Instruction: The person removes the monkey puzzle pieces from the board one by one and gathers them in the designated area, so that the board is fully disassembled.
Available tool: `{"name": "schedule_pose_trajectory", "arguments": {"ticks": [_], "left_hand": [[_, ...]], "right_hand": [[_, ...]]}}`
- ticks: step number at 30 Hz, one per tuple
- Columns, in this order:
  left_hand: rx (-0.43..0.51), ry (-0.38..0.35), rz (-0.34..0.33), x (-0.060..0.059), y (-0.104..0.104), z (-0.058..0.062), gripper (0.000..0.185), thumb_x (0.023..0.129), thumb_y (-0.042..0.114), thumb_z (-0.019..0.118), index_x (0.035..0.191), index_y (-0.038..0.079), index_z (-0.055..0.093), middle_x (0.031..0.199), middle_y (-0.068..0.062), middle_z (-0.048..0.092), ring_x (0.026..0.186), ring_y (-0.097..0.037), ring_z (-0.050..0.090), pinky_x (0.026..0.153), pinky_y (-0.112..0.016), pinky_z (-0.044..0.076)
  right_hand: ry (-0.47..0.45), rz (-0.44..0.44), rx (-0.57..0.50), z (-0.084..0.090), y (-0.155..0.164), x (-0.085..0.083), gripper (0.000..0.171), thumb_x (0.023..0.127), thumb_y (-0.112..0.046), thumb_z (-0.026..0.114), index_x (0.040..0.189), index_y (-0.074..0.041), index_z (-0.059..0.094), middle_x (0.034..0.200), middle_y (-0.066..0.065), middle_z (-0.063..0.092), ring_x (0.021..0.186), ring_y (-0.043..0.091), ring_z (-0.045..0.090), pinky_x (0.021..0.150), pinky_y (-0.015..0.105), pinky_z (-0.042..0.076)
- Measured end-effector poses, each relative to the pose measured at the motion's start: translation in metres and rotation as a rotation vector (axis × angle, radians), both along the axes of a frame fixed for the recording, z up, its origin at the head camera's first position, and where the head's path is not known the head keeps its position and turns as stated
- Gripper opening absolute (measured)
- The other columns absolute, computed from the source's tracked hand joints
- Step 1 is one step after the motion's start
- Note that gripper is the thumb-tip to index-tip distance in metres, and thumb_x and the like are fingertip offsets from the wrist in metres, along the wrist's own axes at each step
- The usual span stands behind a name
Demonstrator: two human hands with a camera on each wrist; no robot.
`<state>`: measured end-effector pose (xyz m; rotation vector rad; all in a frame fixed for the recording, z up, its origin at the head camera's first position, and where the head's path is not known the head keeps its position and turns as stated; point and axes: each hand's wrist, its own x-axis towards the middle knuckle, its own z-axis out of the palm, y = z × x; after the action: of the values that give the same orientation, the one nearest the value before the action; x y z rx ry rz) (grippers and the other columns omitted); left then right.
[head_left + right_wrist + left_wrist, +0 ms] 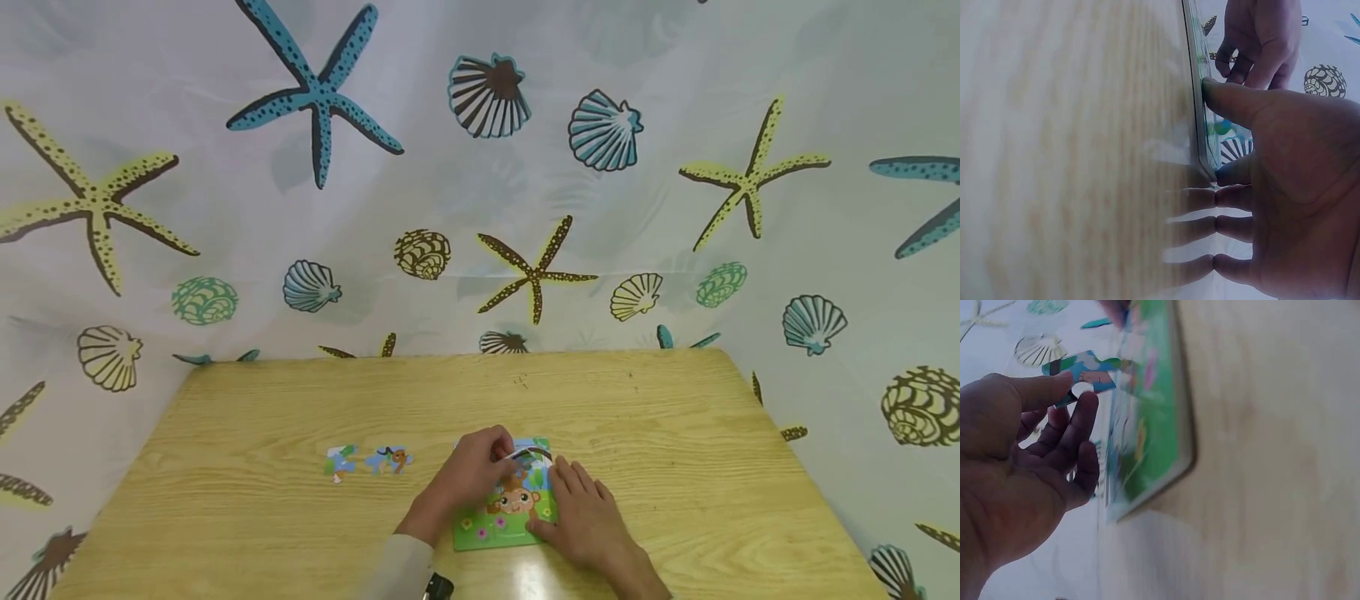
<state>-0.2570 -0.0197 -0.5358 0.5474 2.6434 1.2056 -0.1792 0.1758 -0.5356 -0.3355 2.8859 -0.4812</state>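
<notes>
Over puzzle board (504,528): left hand (471,472) pinches puzzle piece (1088,372); right hand (583,521) flat, fingers straight, on board edge.

Wooden table (300,400), pale yellow grain, standing square to the viewer and filling the lower half of the room's view; overhead light is glaring off its near edge. Backdrop curtain (225,250), white fabric, hanging behind and wrapping round both sides of the table, sagging in soft folds. Its print is showing blue and yellow starfish, striped scallop shells and brown spiral shells, scattered well apart.
</notes>
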Motion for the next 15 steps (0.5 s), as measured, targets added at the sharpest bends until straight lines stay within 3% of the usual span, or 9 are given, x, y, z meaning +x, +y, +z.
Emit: {"name": "schedule_pose_trajectory", "arguments": {"ticks": [2, 4, 9, 15], "left_hand": [[0.067, -0.041, 0.016, -0.003, -0.012, 0.002, 0.008, 0.095, 0.022, 0.062, 0.095, 0.017, 0.056, 0.088, 0.002, 0.059, 0.074, -0.011, 0.054, 0.065, -0.028, 0.046], [0.073, -0.043, 0.065, -0.007, -0.026, 0.004, 0.006, 0.096, 0.022, 0.061, 0.097, 0.016, 0.057, 0.092, 0.0, 0.061, 0.078, -0.012, 0.056, 0.067, -0.029, 0.046], [-0.025, -0.03, 0.195, -0.016, -0.064, 0.008, 0.008, 0.099, 0.021, 0.056, 0.104, 0.017, 0.06, 0.099, 0.0, 0.063, 0.082, -0.013, 0.054, 0.073, -0.034, 0.045], [-0.17, -0.016, 0.247, -0.019, -0.091, 0.008, 0.015, 0.098, 0.02, 0.056, 0.109, 0.015, 0.065, 0.103, -0.002, 0.067, 0.09, -0.021, 0.062, 0.086, -0.049, 0.041]], "right_hand": [[0.005, -0.004, -0.002, 0.0, 0.0, 0.0, 0.086, 0.091, -0.059, 0.054, 0.149, 0.0, 0.031, 0.159, 0.016, 0.025, 0.146, 0.039, 0.023, 0.111, 0.063, 0.024], [0.007, -0.006, -0.004, 0.0, -0.001, 0.0, 0.086, 0.09, -0.059, 0.055, 0.149, 0.0, 0.032, 0.158, 0.016, 0.026, 0.146, 0.038, 0.024, 0.112, 0.062, 0.024], [-0.003, -0.002, -0.003, 0.0, -0.001, 0.0, 0.087, 0.09, -0.059, 0.055, 0.149, 0.0, 0.031, 0.159, 0.016, 0.025, 0.146, 0.038, 0.023, 0.112, 0.062, 0.023], [-0.003, -0.003, -0.001, -0.001, -0.001, 0.0, 0.086, 0.091, -0.059, 0.054, 0.149, -0.001, 0.031, 0.159, 0.016, 0.025, 0.147, 0.038, 0.023, 0.112, 0.062, 0.023]]}}
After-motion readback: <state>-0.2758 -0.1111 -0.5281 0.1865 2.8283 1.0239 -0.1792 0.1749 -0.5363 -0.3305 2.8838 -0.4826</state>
